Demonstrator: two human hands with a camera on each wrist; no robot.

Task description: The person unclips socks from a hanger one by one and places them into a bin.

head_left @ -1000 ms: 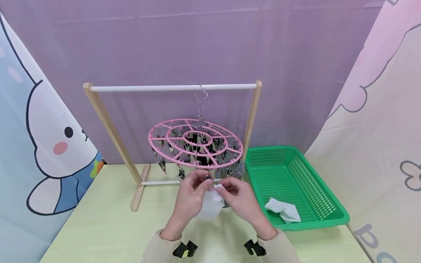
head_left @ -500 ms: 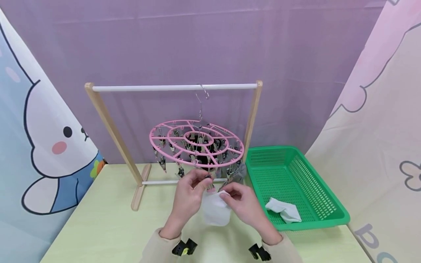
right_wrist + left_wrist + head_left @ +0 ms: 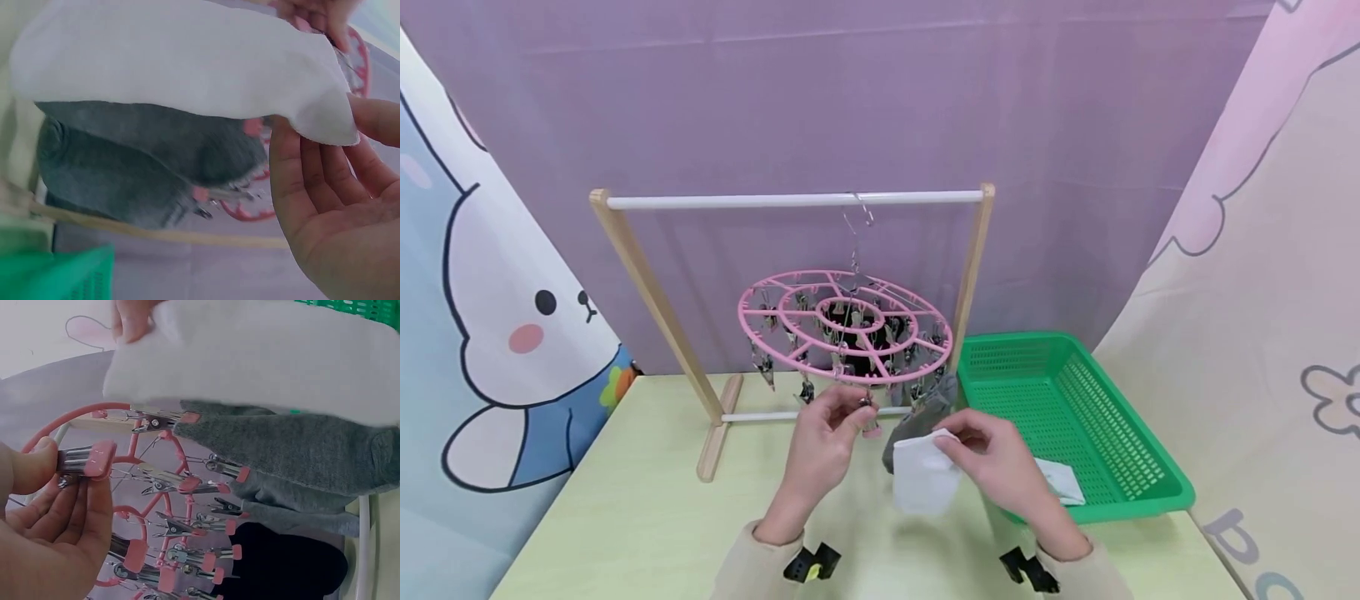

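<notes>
My left hand (image 3: 820, 442) pinches a metal clip with pink tips (image 3: 94, 459) between thumb and fingers, below the near rim of a pink round hanger (image 3: 850, 381). No cloth lies between that clip's tips. To its right, my right hand (image 3: 1003, 462) pinches a white sock (image 3: 925, 479) by its upper edge, and the rest of the sock hangs down. Behind the white sock, grey socks (image 3: 294, 450) hang from clips on the hanger's right side. A black sock (image 3: 281, 565) hangs farther in, beneath the rings.
A wooden stand with a white bar (image 3: 737, 202) bears the hanger by its hook. At right sits a green basket (image 3: 1150, 442) with another white sock (image 3: 1062, 482), partly behind my right hand. Several other clips dangle from the rings. A purple curtain (image 3: 775, 100) closes off the back.
My right hand has drawn the white sock away from the clip, to the right. The left hand stays at the clip, shifted slightly left. A grey sock now shows between the hands.
</notes>
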